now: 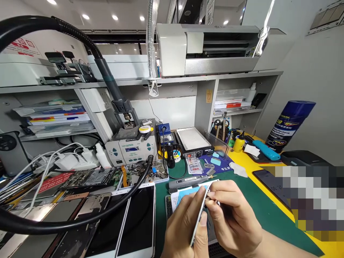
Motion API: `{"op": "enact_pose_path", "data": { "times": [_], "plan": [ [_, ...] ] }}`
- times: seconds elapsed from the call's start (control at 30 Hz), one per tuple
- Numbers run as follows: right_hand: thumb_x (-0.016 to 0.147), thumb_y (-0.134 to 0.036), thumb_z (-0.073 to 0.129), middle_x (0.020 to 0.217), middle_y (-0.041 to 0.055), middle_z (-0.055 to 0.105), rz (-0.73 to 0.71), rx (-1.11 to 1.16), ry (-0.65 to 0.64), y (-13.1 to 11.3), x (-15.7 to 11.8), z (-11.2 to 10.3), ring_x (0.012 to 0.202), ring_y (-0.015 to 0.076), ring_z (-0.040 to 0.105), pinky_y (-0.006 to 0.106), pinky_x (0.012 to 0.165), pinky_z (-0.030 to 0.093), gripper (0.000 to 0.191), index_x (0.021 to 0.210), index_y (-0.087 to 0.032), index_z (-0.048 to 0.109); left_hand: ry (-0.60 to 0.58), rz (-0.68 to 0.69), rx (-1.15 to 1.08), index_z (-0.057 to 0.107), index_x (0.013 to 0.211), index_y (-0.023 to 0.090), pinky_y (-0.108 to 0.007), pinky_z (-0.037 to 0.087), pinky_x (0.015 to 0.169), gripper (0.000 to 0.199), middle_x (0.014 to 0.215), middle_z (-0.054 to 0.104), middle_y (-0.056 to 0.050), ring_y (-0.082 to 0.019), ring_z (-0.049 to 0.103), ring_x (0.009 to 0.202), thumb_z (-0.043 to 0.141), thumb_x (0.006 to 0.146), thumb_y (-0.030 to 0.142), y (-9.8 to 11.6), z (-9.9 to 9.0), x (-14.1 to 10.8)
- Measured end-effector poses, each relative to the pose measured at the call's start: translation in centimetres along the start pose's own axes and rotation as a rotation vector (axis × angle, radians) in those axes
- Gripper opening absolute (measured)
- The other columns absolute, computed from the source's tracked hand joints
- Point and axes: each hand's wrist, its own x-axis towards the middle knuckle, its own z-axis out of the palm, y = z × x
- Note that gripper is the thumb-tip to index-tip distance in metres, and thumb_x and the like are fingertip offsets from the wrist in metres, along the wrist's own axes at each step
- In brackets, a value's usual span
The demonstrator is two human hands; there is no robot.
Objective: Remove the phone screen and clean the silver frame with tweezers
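My left hand (181, 227) grips a thin, flat, phone-sized panel (198, 219) with a pale edge. The panel stands almost edge-on to me, so its faces are mostly hidden. The fingers lie along its left side and the thumb presses on its right. Close against the panel's upper end, my right hand (235, 216) is closed in a pinch. Whatever sits between those fingertips is too small and covered to make out. Beneath both hands lies a flat item with blue and white print (176, 199), partly covered by them.
A soldering-iron-like grey pen tool (188, 182) lies just beyond my hands on the green mat (268, 215). Phone screens (139, 218) spread to the left under a black hose (80, 224). A rework station (133, 150), a heating plate (194, 139) and a spray can (288, 123) stand behind.
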Motion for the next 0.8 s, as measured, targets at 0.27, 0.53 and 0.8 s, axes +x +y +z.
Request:
{"op": "enact_pose_path", "data": {
  "times": [0.27,0.53,0.8],
  "plan": [
    [0.082,0.004,0.054,0.084,0.0047,0.065,-0.014,-0.005,0.002,-0.18,0.12,0.01,0.072,0.0155,0.064,0.027,0.06,0.057,0.034,0.106,-0.018,0.06,-0.022,0.021,0.026,0.046,0.152,0.025,-0.023,0.056,0.1,0.061,0.128,0.072,-0.01,-0.02,0.071,0.115,0.055,0.094,0.007,-0.19,-0.16,-0.04],
    [0.084,0.002,0.054,0.082,0.0043,0.064,0.001,-0.017,0.015,-0.24,0.09,0.06,0.072,0.0167,0.063,0.029,0.059,0.057,0.031,0.106,-0.019,0.06,-0.032,0.034,-0.019,0.042,0.154,0.023,-0.028,0.06,0.095,0.062,0.128,0.072,-0.013,-0.023,0.071,0.115,0.052,0.095,0.007,-0.01,-0.27,0.65],
    [0.082,0.006,0.054,0.088,0.0051,0.062,0.048,0.042,-0.005,0.27,-0.29,0.48,0.079,0.0163,0.061,0.029,0.064,0.055,0.037,0.11,-0.018,0.059,-0.032,-0.058,-0.014,0.047,0.152,0.026,-0.027,0.058,0.099,0.061,0.131,0.071,-0.01,-0.022,0.072,0.115,0.055,0.094,0.008,-0.2,-0.27,-0.09]
  ]
}}
